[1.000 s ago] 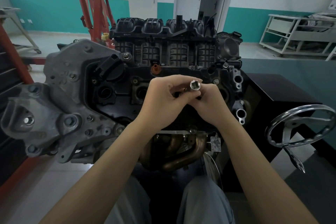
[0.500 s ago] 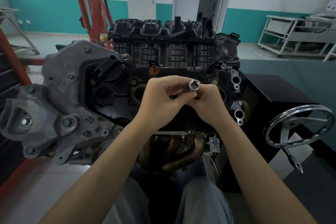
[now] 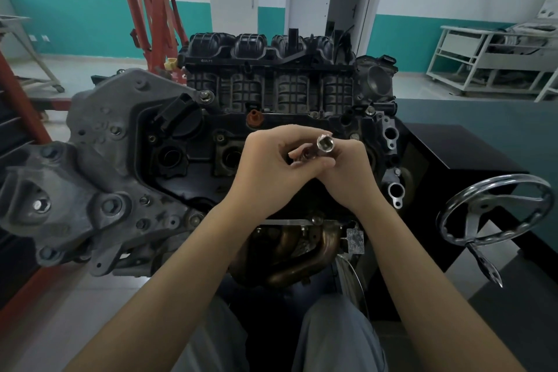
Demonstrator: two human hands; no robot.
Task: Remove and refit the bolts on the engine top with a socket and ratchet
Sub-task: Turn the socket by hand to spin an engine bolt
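Head view, my left hand (image 3: 265, 172) and right hand (image 3: 347, 172) both curled round socket (image 3: 324, 143), open end up, over engine (image 3: 271, 130), ratchet probably hidden in my fingers.

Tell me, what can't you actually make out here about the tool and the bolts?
- Head view: the socket shows its open end; whatever it joins is covered by the left hand and right hand.
- No ratchet handle can be made out.
- The engine top beneath both hands is hidden, bolts included.
- Lettering on the intake manifold is too small.

I see a silver socket (image 3: 324, 144) over the black engine top (image 3: 193, 142). Its cap (image 3: 254, 118) is orange; the hoist (image 3: 157, 9) behind is red
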